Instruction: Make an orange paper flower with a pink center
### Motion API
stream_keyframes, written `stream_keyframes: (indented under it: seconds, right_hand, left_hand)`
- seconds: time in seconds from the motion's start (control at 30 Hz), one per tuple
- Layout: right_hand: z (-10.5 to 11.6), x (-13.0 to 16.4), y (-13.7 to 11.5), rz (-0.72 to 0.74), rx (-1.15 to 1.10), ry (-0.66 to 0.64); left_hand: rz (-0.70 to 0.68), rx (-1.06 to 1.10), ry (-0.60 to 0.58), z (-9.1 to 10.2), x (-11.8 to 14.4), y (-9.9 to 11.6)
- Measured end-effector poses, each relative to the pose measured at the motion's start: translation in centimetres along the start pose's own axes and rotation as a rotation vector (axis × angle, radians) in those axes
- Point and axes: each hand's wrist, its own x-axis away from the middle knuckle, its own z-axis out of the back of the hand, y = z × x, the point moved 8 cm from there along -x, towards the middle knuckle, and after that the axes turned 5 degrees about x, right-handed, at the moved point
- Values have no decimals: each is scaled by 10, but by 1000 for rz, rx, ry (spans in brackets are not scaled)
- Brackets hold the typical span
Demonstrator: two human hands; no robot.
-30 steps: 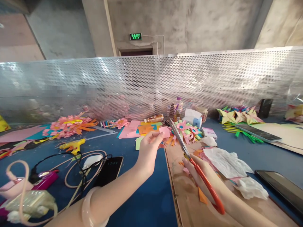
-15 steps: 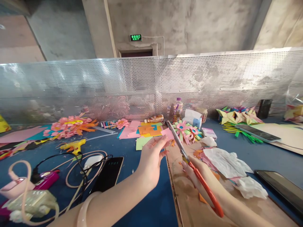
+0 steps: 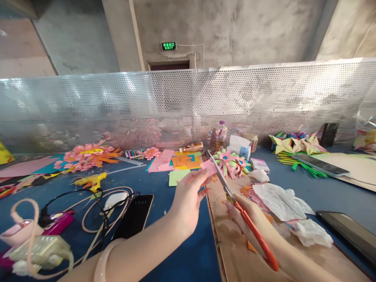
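The left hand (image 3: 188,196) pinches a small pink paper piece (image 3: 208,166) at its fingertips; the right hand (image 3: 249,213) grips orange-handled scissors (image 3: 235,197), blades against the paper. Fingertips sit close: a slip could nick them.

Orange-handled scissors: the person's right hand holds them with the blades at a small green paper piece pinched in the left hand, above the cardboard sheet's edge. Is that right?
Not quite. In the head view the small paper piece is pink, not green. The rest holds: the right hand grips the orange-handled scissors, blades at the paper pinched in the left hand, over the edge of the brown cardboard sheet.
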Motion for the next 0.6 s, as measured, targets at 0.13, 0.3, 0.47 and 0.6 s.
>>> stream_keyframes:
  seconds: [0.13, 0.3, 0.47, 0.6]
  right_hand:
    - [1, 0, -3, 4, -1, 2]
    - [1, 1, -2, -1, -9, -1]
    - [2, 0, -1, -7, -1, 10]
    - [2, 1, 0, -10, -3, 3]
  left_hand:
    - [-9, 1, -7, 1, -1, 1]
    - [-30, -22, 4, 4, 0, 5]
    - [-64, -37, -17, 3, 1, 8]
    - [-70, -42, -23, 3, 0, 9]
